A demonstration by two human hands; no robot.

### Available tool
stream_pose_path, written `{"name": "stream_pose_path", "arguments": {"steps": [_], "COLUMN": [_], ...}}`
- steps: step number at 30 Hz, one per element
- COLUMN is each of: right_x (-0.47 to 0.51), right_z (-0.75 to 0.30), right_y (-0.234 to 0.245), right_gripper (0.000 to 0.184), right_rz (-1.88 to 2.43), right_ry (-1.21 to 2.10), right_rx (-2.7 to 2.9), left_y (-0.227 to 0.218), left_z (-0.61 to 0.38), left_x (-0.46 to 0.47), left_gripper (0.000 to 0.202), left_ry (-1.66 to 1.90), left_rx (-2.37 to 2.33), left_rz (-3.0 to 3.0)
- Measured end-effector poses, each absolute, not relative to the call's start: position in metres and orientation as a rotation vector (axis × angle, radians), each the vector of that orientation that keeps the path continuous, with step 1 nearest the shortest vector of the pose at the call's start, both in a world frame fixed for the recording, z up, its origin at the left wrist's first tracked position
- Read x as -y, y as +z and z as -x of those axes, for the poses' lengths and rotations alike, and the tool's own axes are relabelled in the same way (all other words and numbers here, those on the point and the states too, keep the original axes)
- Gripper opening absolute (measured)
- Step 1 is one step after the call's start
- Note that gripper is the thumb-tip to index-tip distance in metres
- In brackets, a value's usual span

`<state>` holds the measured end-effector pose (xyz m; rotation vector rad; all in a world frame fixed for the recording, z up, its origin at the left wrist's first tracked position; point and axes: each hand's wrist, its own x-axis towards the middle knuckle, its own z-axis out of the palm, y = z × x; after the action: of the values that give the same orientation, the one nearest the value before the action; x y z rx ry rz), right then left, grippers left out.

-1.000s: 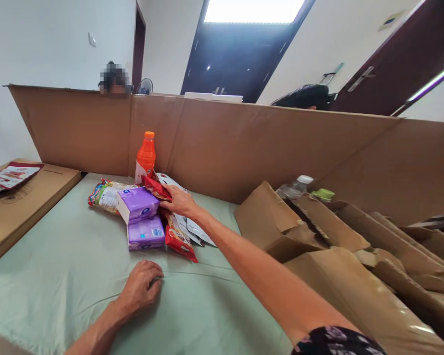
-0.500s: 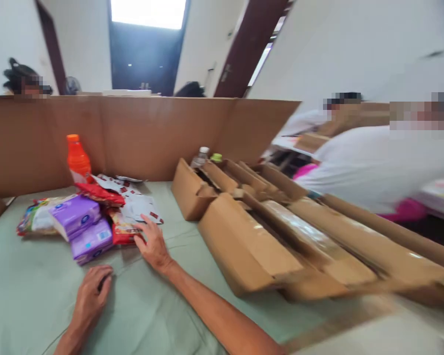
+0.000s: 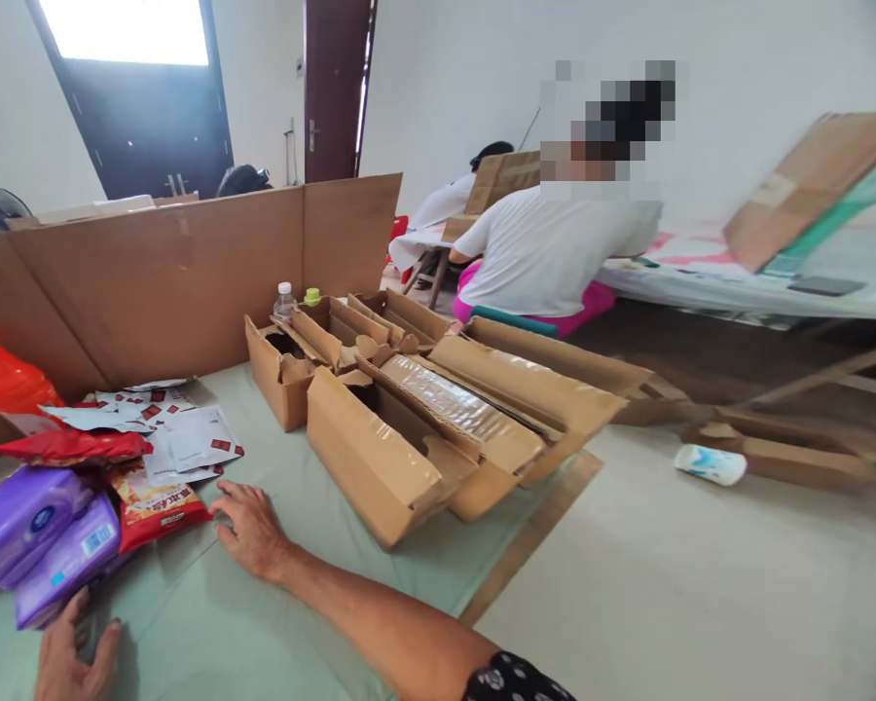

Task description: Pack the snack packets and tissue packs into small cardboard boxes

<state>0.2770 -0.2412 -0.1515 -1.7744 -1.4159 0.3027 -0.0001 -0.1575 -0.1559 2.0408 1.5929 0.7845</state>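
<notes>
Green cloth [image 3: 299, 594]: bare strip between red snack packet [image 3: 153, 506] and open cardboard box [image 3: 372, 467]. Right hand [image 3: 252, 531] flat there, fingers spread, fingertips just beside the glossy, crumpled packet. Left hand [image 3: 69, 664] loosely open, empty, below 2 purple tissue packs [image 3: 44, 540].

The right hand [image 3: 252, 526] lay flat on the sheet [image 3: 277, 623], with a snack packet [image 3: 153, 501] just beside its fingertips at 10 o'clock and sachets [image 3: 182, 438] spread behind that at 11. Tissue packs [image 3: 36, 540] sat at 9 o'clock, the left hand [image 3: 69, 662] just before them. Cardboard boxes [image 3: 380, 467] stood at 1 o'clock, a water bottle [image 3: 284, 302] at their far end. A cardboard wall [image 3: 175, 273] ran behind it all.
</notes>
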Motion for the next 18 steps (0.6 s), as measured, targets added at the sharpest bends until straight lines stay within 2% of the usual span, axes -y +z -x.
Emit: {"name": "stream_pose_path", "arguments": {"steps": [4, 8, 12, 16, 18], "right_x": [0.245, 0.261, 0.303, 0.366, 0.395], "right_z": [-0.276, -0.275, -0.285, -0.322, -0.350], "right_y": [-0.144, -0.122, -0.085, -0.047, -0.040], "right_gripper": [0.031, 0.036, 0.037, 0.043, 0.052], "right_rz": [1.737, 1.641, 1.628, 1.914, 2.042], "right_ry": [0.285, 0.191, -0.122, -0.372, -0.524], "right_rx": [1.434, 1.497, 1.497, 1.450, 1.406], "left_y": [-0.150, -0.139, -0.130, -0.137, -0.145], "left_z": [-0.003, -0.006, -0.010, -0.005, -0.001], "left_x": [0.157, 0.168, 0.183, 0.202, 0.215], "left_gripper": [0.080, 0.065, 0.055, 0.054, 0.053], "left_ry": [0.787, 0.939, 0.982, 0.934, 0.913], "left_rx": [-1.584, -1.568, -1.463, -1.434, -1.416], "left_rz": [-2.070, -2.013, -2.001, -1.947, -1.912]}}
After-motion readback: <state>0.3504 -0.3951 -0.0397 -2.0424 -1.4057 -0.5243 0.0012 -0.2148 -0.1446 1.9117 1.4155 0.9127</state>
